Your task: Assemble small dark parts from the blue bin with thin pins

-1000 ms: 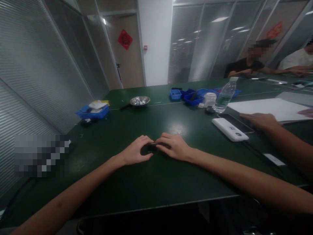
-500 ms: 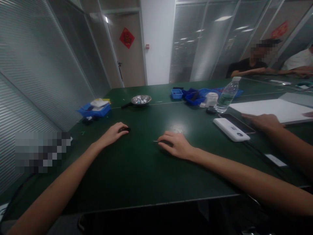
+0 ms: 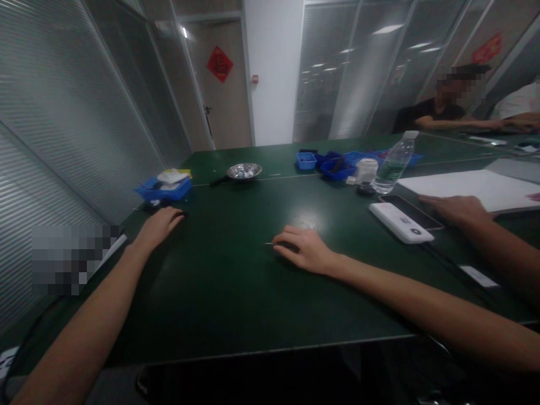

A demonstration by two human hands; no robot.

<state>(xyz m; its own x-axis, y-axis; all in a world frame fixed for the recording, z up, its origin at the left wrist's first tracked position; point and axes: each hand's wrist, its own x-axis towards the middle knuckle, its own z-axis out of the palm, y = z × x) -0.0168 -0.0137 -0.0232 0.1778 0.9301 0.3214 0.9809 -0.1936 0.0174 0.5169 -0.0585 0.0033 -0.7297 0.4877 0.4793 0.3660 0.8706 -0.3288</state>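
Observation:
At the left, near the blue basket (image 3: pixel 164 194), my left hand (image 3: pixel 158 229) pinches a small dark object (image 3: pixel 184 214), too small and blurred to identify. My right hand (image 3: pixel 306 249) rests on the green table (image 3: pixel 236 304) near its middle. Its fingers are closed round a dark-handled tool (image 3: pixel 290 245), and a thin metal tip sticks out to the left. The palm and fingers cover most of that handle. The two hands are well apart.
Toward the back stands a shallow metal bowl (image 3: pixel 244 171) with small pieces in it. Blue trays (image 3: pixel 335 170), a tilted water bottle (image 3: pixel 395 163), a white power bank (image 3: pixel 399 223) and a phone (image 3: pixel 411 212) lie to the right. Another person's hand (image 3: pixel 459 209) touches white sheets (image 3: pixel 472 185).
My left hand has moved left and slightly away from me, carrying the small dark object toward the blue basket. My right hand stays in place with the tool.

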